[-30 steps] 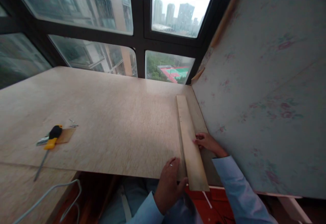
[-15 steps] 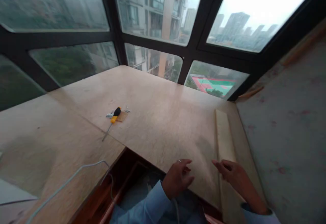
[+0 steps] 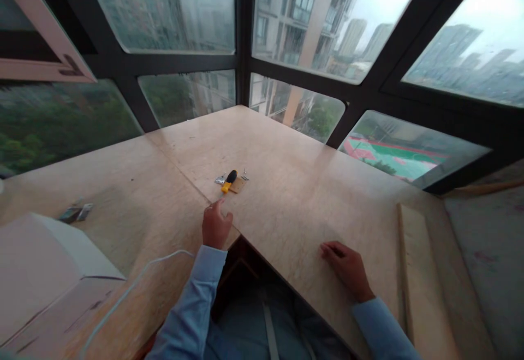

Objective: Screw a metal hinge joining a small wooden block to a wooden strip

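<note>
My left hand [image 3: 215, 223] reaches forward over the seam of two plywood boards, fingers loosely extended and holding nothing I can see. Just beyond its fingertips lies a yellow-and-black screwdriver [image 3: 228, 180] on a small wooden offcut [image 3: 238, 185], beside small metal fittings [image 3: 220, 180]. The screwdriver's shaft runs toward the hand and its tip is hidden by it. My right hand [image 3: 347, 263] lies flat on the large plywood board [image 3: 295, 196], fingers stretched to the left. A long wooden strip [image 3: 413, 261] lies to its right, apart from it.
A white cable [image 3: 135, 283] trails over the left board, next to a white box [image 3: 49, 272]. Small metal pieces [image 3: 76, 212] lie at the far left. A dark opening [image 3: 245, 264] sits below the boards' edge. Windows ring the back; a patterned wall panel [image 3: 491, 251] closes the right.
My view has swung left. Both hands have come off the wooden strip: the left has moved forward and left toward the screwdriver, and the right now rests flat on the board.
</note>
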The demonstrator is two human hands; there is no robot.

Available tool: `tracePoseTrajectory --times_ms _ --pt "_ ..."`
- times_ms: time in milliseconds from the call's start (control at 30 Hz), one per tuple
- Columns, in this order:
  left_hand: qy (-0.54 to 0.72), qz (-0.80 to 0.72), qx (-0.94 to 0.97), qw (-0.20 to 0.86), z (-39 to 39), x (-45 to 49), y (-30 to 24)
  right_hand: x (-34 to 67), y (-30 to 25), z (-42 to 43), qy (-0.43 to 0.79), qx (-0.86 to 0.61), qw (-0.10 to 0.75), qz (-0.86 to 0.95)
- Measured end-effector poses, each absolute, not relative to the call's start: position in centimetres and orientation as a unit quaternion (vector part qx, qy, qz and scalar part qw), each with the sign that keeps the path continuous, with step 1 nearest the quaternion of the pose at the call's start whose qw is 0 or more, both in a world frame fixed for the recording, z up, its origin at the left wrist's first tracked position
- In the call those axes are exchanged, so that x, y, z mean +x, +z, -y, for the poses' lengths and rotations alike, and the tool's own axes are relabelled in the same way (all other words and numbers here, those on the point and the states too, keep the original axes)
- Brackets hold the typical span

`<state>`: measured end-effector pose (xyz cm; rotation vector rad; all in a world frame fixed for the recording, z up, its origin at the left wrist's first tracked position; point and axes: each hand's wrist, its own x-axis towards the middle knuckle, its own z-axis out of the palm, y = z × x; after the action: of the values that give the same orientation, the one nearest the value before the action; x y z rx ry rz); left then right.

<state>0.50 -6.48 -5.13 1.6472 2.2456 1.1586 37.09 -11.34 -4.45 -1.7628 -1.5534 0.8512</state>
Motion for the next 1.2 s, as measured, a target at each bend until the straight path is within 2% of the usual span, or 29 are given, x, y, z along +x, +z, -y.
tracePoseTrajectory --times_ms 133,367,800,1200 --pt "0.347 -0.771 0.533 0.025 5.6 -0.8 -5.5 37.0 -5.5 10.3 0.243 -0.696 0.366 0.569" --pt "0.309 -0.814 0.492 -0.005 4.8 -0.4 -4.9 36.6 -5.1 11.1 0.294 -0.701 0.402 0.510" --pt "0.292 -0.816 0.498 0.024 -1.2 0.8 -3.9 36.6 -4.9 10.7 0.320 -0.703 0.434 0.463" --pt "0.423 -0.782 0.453 0.062 -2.0 -0.9 -6.0 36.8 -5.0 10.5 0.326 -0.698 0.460 0.441"
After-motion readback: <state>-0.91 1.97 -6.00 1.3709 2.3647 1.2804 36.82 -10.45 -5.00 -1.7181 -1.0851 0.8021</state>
